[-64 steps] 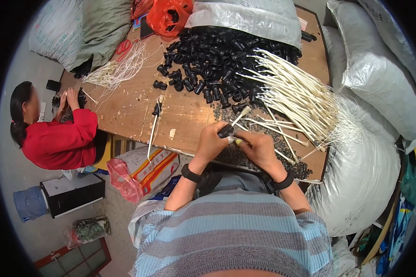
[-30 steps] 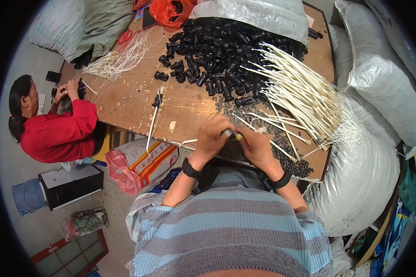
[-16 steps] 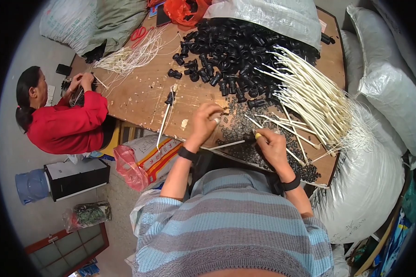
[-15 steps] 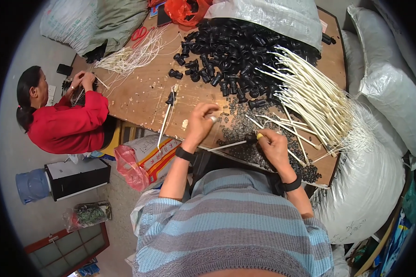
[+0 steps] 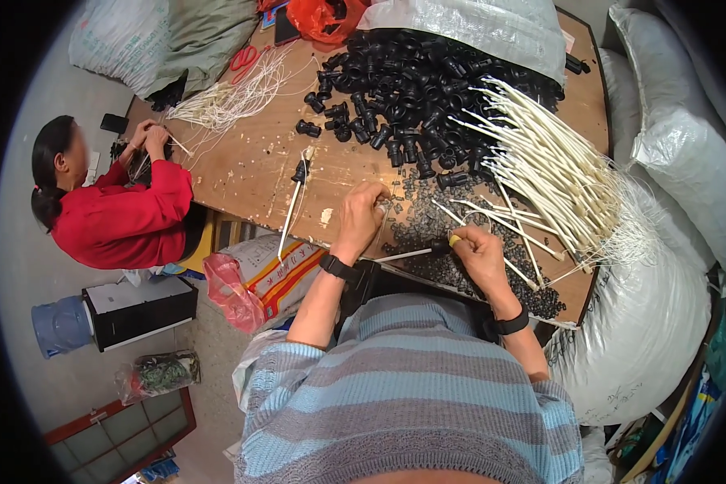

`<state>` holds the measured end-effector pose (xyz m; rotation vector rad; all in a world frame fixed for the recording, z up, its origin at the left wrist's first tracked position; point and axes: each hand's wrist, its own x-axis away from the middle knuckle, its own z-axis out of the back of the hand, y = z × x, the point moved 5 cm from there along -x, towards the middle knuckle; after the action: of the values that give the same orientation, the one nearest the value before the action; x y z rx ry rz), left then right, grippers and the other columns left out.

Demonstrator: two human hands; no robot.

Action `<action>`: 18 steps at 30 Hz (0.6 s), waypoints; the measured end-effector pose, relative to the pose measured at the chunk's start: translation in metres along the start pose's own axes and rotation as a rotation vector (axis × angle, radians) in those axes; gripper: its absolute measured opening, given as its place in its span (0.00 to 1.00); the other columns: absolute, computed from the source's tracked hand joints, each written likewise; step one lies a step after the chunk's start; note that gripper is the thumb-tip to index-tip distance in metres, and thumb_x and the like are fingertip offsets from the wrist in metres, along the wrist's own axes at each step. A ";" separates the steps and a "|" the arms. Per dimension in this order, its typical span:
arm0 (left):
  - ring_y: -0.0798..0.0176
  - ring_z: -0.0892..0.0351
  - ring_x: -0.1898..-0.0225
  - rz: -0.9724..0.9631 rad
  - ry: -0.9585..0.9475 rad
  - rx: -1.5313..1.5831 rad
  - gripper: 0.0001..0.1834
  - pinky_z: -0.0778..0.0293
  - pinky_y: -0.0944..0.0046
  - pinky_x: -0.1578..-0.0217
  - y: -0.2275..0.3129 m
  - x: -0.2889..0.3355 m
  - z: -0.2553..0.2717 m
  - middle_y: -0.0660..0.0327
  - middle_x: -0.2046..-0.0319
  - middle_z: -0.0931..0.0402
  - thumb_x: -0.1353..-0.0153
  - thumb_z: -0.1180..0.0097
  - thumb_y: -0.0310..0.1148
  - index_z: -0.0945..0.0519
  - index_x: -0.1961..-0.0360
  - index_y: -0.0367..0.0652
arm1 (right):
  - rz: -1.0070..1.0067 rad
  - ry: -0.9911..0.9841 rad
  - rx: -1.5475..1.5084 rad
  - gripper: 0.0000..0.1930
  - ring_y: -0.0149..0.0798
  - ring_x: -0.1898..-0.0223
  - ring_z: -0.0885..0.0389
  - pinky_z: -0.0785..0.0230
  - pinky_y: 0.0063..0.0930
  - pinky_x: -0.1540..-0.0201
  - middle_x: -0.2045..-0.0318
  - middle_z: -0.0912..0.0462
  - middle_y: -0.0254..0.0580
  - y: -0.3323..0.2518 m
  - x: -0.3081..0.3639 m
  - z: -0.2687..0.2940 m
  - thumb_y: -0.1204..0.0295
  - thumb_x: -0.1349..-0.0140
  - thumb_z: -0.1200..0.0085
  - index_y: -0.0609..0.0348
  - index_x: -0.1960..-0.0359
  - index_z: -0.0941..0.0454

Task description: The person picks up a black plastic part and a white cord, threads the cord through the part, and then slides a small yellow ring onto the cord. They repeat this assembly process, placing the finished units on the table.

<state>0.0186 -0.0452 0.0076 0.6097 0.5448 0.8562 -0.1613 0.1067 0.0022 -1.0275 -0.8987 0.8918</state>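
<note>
My right hand is closed in a pinch, a yellow cover on one fingertip. Against its fingers lies a black socket-like fitting, from which a white tube runs left along the table's near edge. Whether the fingers grip the fitting itself or a thin wire at its end is hard to see. My left hand has its fingers bent together over the left side of a scatter of small greyish clear pieces; whatever is between the fingertips is hidden. Farther left rests another black fitting with a white tube.
A heap of black fittings covers the table's far middle. On the right lies a thick bundle of white tubes, with small black pieces near the edge. A person in red works at the left. Large white sacks crowd the right.
My left hand has moved slightly right, its fingers now drawn closer together over the small pieces. The black fitting beside my right hand shows more plainly, and its tube has shifted a little right.
</note>
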 end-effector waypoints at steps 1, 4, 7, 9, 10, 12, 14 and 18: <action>0.53 0.24 0.68 -0.005 -0.001 0.001 0.14 0.28 0.58 0.65 0.002 0.000 -0.001 0.53 0.71 0.25 0.58 0.45 0.14 0.22 0.68 0.37 | -0.029 0.003 0.001 0.06 0.20 0.81 0.36 0.45 0.20 0.78 0.84 0.28 0.27 0.002 0.001 0.002 0.75 0.42 0.45 0.66 0.66 0.19; 0.62 0.23 0.68 0.162 -0.001 0.158 0.13 0.28 0.66 0.66 0.006 0.003 -0.006 0.59 0.71 0.22 0.55 0.44 0.15 0.19 0.66 0.38 | -0.071 0.046 -0.050 0.06 0.19 0.81 0.36 0.45 0.20 0.78 0.84 0.28 0.27 0.008 -0.001 0.005 0.75 0.41 0.44 0.65 0.66 0.19; 0.68 0.26 0.65 0.062 -0.143 0.408 0.14 0.31 0.71 0.65 0.042 0.010 -0.019 0.64 0.69 0.23 0.54 0.46 0.14 0.18 0.66 0.39 | -0.060 0.126 -0.071 0.06 0.19 0.80 0.36 0.44 0.19 0.78 0.84 0.29 0.27 0.008 -0.001 0.005 0.74 0.41 0.44 0.64 0.65 0.19; 0.68 0.26 0.64 0.046 -0.147 0.523 0.14 0.31 0.71 0.64 0.058 0.015 -0.034 0.65 0.69 0.24 0.54 0.46 0.13 0.18 0.66 0.40 | 0.043 0.199 -0.005 0.05 0.25 0.82 0.30 0.39 0.22 0.77 0.85 0.26 0.33 0.005 -0.005 0.003 0.74 0.42 0.43 0.61 0.65 0.19; 0.69 0.26 0.64 0.035 -0.146 0.633 0.15 0.32 0.72 0.64 0.065 0.016 -0.040 0.65 0.68 0.24 0.53 0.47 0.13 0.18 0.67 0.41 | 0.041 0.206 -0.001 0.05 0.25 0.82 0.30 0.39 0.22 0.77 0.85 0.26 0.33 0.004 -0.004 0.003 0.74 0.42 0.43 0.61 0.65 0.19; 0.73 0.27 0.64 0.018 -0.158 0.676 0.13 0.31 0.74 0.64 0.076 0.015 -0.044 0.67 0.67 0.26 0.51 0.48 0.12 0.20 0.66 0.39 | 0.240 0.308 0.228 0.04 0.36 0.82 0.23 0.35 0.27 0.77 0.83 0.23 0.41 -0.011 -0.002 0.005 0.75 0.43 0.43 0.59 0.66 0.19; 0.77 0.27 0.64 0.315 -0.175 0.902 0.13 0.31 0.77 0.63 0.072 0.019 -0.054 0.68 0.67 0.26 0.50 0.48 0.12 0.21 0.65 0.38 | 0.303 0.351 0.322 0.04 0.46 0.78 0.21 0.33 0.32 0.76 0.79 0.21 0.45 -0.019 0.001 0.001 0.75 0.43 0.44 0.56 0.66 0.20; 0.79 0.28 0.73 0.261 -0.116 0.746 0.10 0.30 0.77 0.71 0.067 0.019 -0.056 0.67 0.72 0.23 0.51 0.46 0.16 0.20 0.67 0.38 | 0.470 0.367 0.616 0.07 0.46 0.76 0.20 0.32 0.35 0.76 0.74 0.19 0.41 -0.027 0.008 -0.008 0.71 0.42 0.45 0.51 0.62 0.20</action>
<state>-0.0431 0.0191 0.0102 1.4268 0.6881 0.8448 -0.1458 0.1041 0.0276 -0.8219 -0.0429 1.2203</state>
